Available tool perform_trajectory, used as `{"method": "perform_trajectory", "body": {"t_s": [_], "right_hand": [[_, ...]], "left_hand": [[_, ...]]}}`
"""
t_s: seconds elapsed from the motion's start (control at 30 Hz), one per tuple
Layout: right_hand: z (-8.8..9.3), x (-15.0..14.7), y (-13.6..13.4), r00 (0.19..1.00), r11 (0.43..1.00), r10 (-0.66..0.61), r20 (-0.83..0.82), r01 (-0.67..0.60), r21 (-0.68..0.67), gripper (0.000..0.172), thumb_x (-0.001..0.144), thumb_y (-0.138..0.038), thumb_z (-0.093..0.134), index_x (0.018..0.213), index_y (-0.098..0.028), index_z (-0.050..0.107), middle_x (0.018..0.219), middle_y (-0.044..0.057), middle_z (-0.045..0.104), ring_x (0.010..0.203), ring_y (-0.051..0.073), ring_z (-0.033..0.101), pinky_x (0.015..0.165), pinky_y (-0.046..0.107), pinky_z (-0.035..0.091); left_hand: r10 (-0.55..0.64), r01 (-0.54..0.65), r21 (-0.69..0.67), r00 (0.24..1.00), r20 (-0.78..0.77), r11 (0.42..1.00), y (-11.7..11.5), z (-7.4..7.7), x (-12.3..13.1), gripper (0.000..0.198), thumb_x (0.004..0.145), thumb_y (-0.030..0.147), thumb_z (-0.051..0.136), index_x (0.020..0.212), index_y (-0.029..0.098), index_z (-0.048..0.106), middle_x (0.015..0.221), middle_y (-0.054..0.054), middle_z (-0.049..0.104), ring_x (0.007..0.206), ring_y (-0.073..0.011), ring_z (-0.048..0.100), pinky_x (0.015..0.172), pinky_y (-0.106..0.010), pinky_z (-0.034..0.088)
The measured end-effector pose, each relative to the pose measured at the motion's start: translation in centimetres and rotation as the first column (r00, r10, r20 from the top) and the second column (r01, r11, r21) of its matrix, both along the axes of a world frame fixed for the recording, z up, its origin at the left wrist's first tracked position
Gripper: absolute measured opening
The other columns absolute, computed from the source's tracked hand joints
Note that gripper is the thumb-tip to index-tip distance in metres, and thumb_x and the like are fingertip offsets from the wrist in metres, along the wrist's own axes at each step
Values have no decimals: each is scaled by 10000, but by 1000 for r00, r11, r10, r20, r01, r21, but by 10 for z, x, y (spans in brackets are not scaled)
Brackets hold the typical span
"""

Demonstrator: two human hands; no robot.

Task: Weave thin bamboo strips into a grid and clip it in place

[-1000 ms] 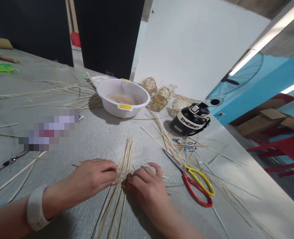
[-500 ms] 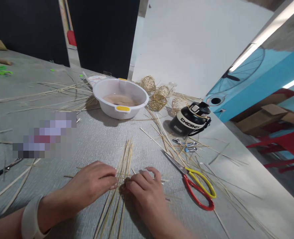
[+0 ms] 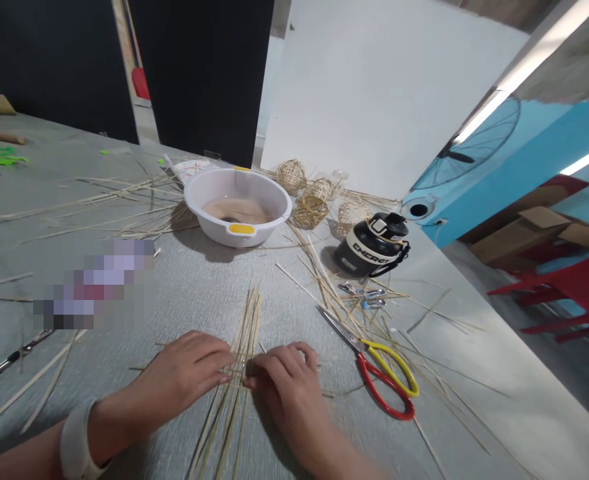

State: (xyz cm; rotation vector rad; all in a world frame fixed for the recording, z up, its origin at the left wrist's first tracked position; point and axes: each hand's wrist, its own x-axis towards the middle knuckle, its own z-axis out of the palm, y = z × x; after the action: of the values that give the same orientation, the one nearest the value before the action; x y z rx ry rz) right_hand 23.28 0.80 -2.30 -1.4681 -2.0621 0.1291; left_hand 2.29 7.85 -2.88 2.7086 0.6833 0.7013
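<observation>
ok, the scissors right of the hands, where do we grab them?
By the red and yellow handle loops, coming in from the near right. The scissors lie flat with the blades together, pointing away and to the left. The loops are the near end, just right of the right hand.

Flat bundle of thin bamboo strips (image 3: 242,347)

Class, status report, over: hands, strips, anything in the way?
Left hand flat on bamboo strips; right hand curled at them, grip unclear. Scissors beside right hand, not touching.
</observation>
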Motion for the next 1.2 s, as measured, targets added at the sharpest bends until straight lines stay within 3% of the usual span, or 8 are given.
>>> {"method": "perform_trajectory", "body": {"t_s": [0.27, 0.73, 0.87, 1.03, 1.2], "right_hand": [[-2, 0, 0, 997, 998, -57, -43, 56, -42, 83, 839, -174, 678, 858, -206, 604, 824, -11, 661, 788, 166, 571, 831, 344, 298], [-6, -1, 1, 997, 998, -45, -68, 42, -50, 149, 789, -134, 724, 814, -203, 594, 777, -18, 640, 747, 175, 532, 771, 331, 280], [-2, 0, 0, 997, 995, -55, -50, 50, -85, 164, 791, -147, 730, 858, -217, 597, 826, -14, 647, 781, 183, 534, 788, 342, 280], [2, 3, 2, 997, 989, -58, -54, 50, -137, 273, 767, -177, 766, 973, -239, 598, 949, 1, 653, 884, 204, 548, 839, 365, 283], [1, 4, 4, 997, 984, -50, -53, 40, -173, 292, 741, -171, 789, 959, -244, 608, 952, 2, 663, 882, 214, 560, 831, 376, 298]], "left_hand": [[12, -12, -84, 1000, 3, 996, 1, 1, 3, 229, 977, 291, 435, 1017, 204, 643, 932, -37, 671, 829, -177, 598, 740, -301, 477], [-26, 14, -216, 998, -53, 976, 3, -3, 3, 127, 952, 248, 502, 1041, 209, 585, 996, -28, 641, 928, -197, 581, 822, -339, 411], [-21, 10, -192, 998, -56, 981, 2, -3, 3, 126, 946, 269, 516, 1012, 203, 599, 964, -24, 645, 899, -204, 588, 803, -346, 419], [98, -102, -120, 994, -37, 987, 2, -9, -1, 253, 919, 369, 549, 1084, 179, 576, 1050, -63, 638, 954, -230, 577, 830, -367, 444], [112, -118, -127, 992, -55, 985, 0, -10, 0, 247, 930, 377, 526, 1076, 185, 582, 1024, -62, 641, 931, -226, 575, 817, -371, 464]]}}
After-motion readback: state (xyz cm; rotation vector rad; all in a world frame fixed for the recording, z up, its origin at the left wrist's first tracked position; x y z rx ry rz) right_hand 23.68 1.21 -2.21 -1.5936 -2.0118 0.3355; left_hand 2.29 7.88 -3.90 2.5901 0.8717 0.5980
